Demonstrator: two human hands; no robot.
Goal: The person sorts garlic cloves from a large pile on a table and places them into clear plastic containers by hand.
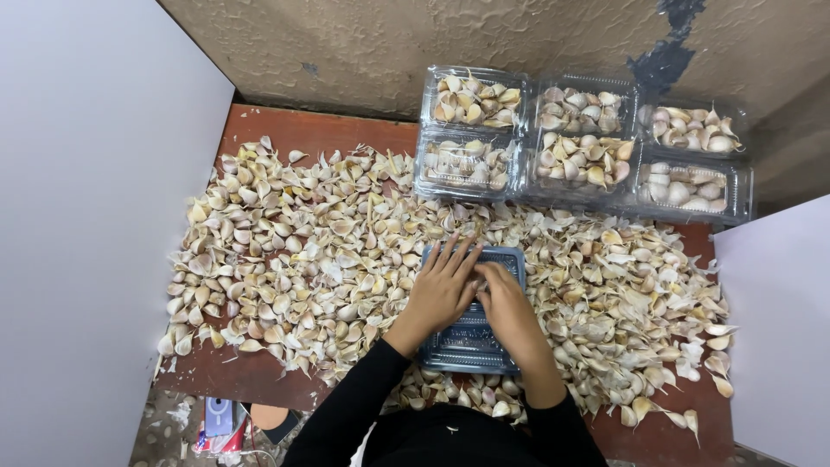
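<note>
A clear plastic clamshell container (462, 346) lies among a broad heap of loose garlic cloves (294, 251) on a reddish-brown table (294, 130). My left hand (441, 285) rests flat on the container's upper left part, fingers spread and pointing away from me. My right hand (506, 303) lies on the container's right side, fingers curled toward the left hand near the rim. Whether the right hand pinches part of the container I cannot tell. Both arms wear black sleeves.
Several clear containers filled with garlic cloves (579, 143) stand in two rows at the back right against a rough beige wall. White panels (86, 216) flank the table on the left and right (778, 320). Small items (220, 424) lie on the floor at lower left.
</note>
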